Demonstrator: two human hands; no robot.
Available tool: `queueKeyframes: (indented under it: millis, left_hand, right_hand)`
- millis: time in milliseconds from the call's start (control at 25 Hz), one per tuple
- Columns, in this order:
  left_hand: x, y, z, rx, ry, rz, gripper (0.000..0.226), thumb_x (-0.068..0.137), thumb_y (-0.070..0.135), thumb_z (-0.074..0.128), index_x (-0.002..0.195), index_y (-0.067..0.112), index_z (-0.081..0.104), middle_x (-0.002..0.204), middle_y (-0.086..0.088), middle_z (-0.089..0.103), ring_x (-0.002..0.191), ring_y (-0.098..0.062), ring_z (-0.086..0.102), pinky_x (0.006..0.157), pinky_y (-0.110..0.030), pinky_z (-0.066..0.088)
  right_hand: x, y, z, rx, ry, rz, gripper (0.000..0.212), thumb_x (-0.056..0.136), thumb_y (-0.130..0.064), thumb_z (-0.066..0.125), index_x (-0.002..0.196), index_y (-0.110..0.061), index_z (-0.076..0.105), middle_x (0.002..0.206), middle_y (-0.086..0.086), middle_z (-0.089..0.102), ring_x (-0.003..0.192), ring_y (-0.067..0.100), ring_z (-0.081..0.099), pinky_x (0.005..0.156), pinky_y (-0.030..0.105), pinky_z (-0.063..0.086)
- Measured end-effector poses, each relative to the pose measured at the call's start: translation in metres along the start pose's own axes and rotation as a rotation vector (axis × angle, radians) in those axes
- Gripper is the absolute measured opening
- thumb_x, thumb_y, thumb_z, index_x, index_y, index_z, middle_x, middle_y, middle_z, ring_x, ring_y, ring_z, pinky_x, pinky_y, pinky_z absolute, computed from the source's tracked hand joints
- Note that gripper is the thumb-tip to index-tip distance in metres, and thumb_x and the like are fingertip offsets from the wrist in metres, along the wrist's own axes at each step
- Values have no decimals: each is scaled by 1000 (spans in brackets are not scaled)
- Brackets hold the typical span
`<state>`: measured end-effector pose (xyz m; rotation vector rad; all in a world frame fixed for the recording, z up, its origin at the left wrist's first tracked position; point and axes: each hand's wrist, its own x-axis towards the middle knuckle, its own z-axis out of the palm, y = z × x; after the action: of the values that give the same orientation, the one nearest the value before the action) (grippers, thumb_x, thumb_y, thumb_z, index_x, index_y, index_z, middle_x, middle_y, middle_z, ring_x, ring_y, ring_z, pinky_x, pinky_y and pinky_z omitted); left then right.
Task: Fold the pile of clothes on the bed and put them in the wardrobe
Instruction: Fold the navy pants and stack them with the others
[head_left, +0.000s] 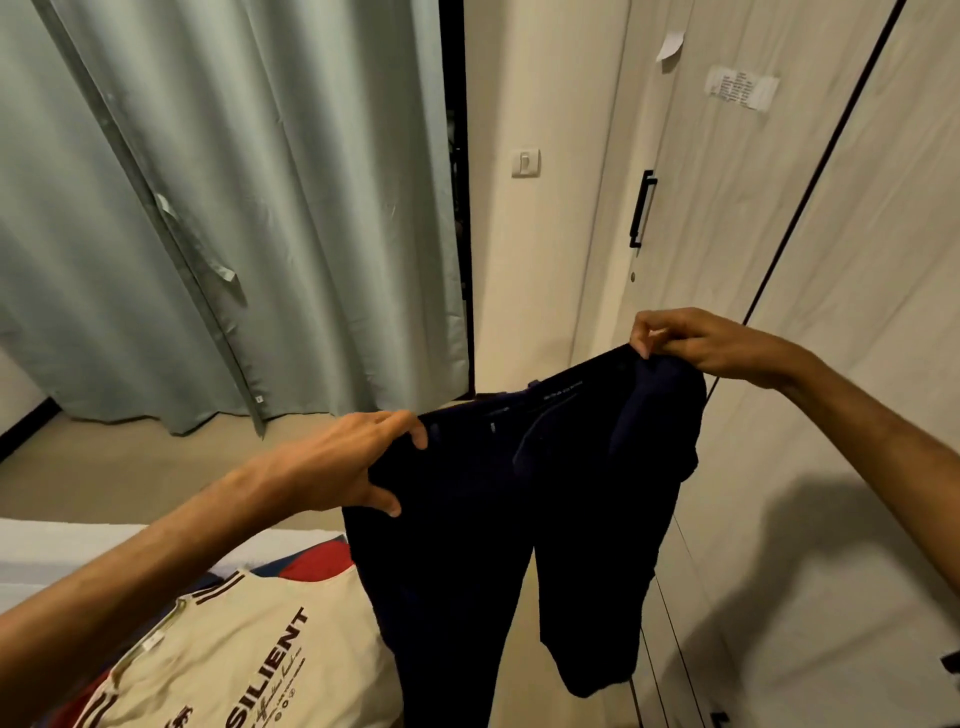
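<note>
— What is held up in front of the wardrobe?

— Dark navy trousers (524, 493), gripped at the waistband by two bare hands and hanging free, both legs dangling toward the floor (104, 467), clear of the bed.

— How do the hands hold them?

— The left hand (353, 462) clamps the waistband's left end, fingers curled over the cloth with the thumb below. The right hand (696, 343), raised higher, pinches the right end between thumb and fingertips, so the waistband slopes up to the right.

— And the rest of the clothes?

— A cream T-shirt (249, 665) with dark lettering lies on the bed (62, 551) at its near edge, below the left forearm, over a red and blue garment (317, 561) that peeks out near the bed's corner.

— The wardrobe itself?

— Its pale doors (857, 260) stand closed behind the right hand, a black handle (642, 208) on one and a paper note (740, 88) taped above. A grey-green curtain (234, 208) hangs at the left, with a wall switch (525, 162) between curtain and wardrobe.
</note>
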<state>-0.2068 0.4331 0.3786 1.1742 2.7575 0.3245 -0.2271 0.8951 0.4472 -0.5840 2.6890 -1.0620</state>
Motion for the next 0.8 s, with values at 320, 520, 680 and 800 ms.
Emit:
queueKeyframes:
  millis: [320, 520, 680, 800]
  left_hand:
    - [-3, -9, -37, 111, -110, 54, 54, 88, 32, 84, 128, 31, 47, 106, 22, 46, 94, -10, 55, 74, -10, 43]
    - [-4, -25, -35, 640, -142, 324, 29, 80, 35, 88, 102, 24, 72, 107, 9, 53, 94, -13, 54, 78, -22, 48]
    - [-7, -39, -49, 511, 88, 297, 48, 100, 67, 48, 81, 29, 71, 88, 13, 51, 87, -10, 49, 71, -32, 46]
    - [-5, -36, -65, 282, 262, 85, 54, 103, 63, 41, 79, 24, 70, 78, 11, 48, 64, -9, 53, 53, -32, 43]
  right_hand:
    - [8, 15, -1, -157, 83, 45, 48, 104, 3, 49, 103, -34, 80, 113, -16, 75, 112, 3, 66, 101, 26, 48]
    - [12, 24, 17, -282, 126, 29, 57, 95, 12, 47, 92, -37, 77, 103, -14, 75, 96, 4, 67, 84, 23, 51]
    - [6, 32, 21, -277, 132, 25, 35, 105, 1, 48, 97, -28, 67, 91, -10, 70, 67, 0, 59, 64, 14, 45]
    - [7, 45, 33, -405, 117, 40, 40, 96, 7, 49, 95, -29, 64, 87, -6, 70, 70, 15, 62, 67, 33, 55]
